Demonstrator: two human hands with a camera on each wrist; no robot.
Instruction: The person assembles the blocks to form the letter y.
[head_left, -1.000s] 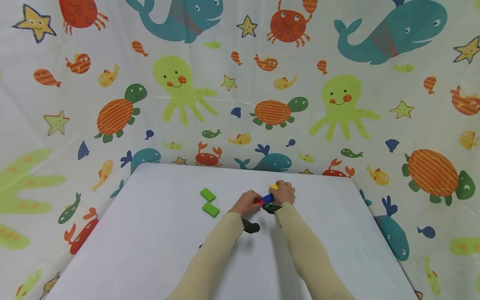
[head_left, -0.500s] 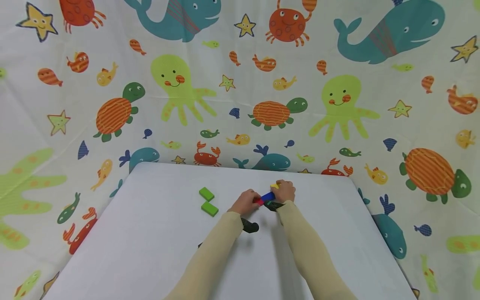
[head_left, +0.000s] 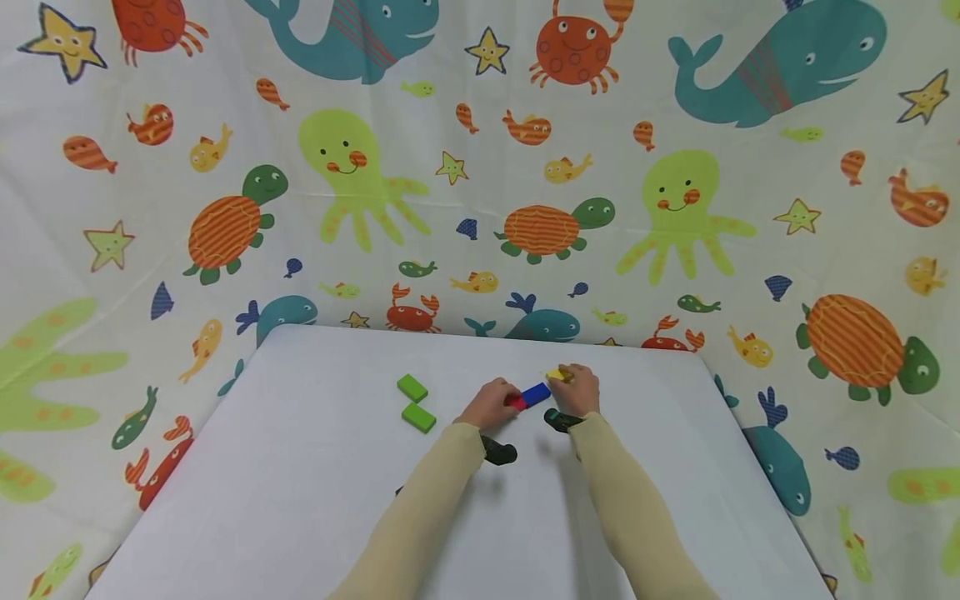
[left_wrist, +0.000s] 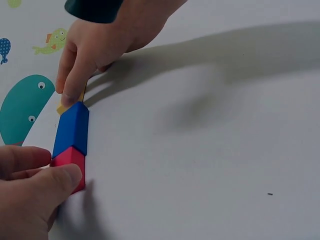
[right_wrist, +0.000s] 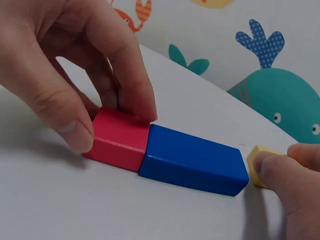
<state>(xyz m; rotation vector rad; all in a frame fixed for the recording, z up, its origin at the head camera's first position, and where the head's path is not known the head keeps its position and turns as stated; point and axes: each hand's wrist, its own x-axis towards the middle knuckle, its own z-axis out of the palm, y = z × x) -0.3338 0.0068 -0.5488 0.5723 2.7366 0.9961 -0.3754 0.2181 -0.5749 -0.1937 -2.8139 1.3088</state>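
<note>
A red block [right_wrist: 120,142] lies on the white table, pinched between the thumb and fingers of my left hand [head_left: 491,405]. Against its far-right end lies a longer blue block [right_wrist: 192,160], the two in one line. My right hand [head_left: 581,392] pinches a small yellow block [right_wrist: 260,150] just past the blue block's other end. In the right wrist view only a narrow space shows between yellow and blue. Part of the yellow block is hidden behind the right thumb and fingers.
Two green blocks [head_left: 412,387] lie on the white table [head_left: 315,467] to the left of my hands. Behind the table's far edge hangs a cloth [head_left: 450,233] printed with sea animals. Dark wrist straps [head_left: 498,452] sit over the beige sleeves.
My right hand has shifted slightly to the right with the yellow block, and more of the blue block shows. The left hand stays on the red block.
</note>
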